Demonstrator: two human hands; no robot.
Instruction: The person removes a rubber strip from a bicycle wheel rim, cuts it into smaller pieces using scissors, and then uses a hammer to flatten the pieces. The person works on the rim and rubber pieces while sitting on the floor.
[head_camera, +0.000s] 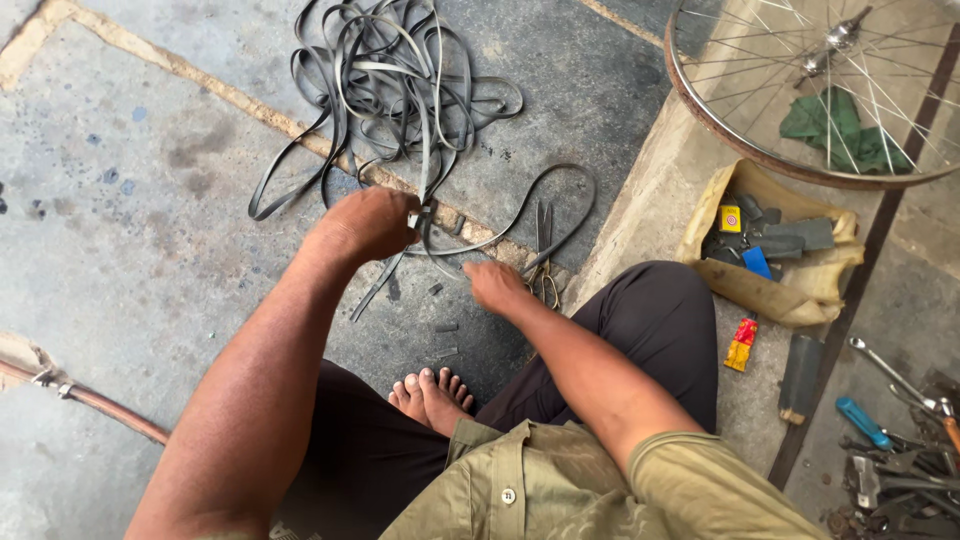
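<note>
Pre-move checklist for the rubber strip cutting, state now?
1. Left hand grips a rubber strip: ok.
2. Right hand on the scissors: not ok, it is beside them, empty.
3. Scissors within reach on the floor: ok.
4. Strip free of the tangled pile: cannot tell.
5. Bare toes away from the scissors: ok.
</note>
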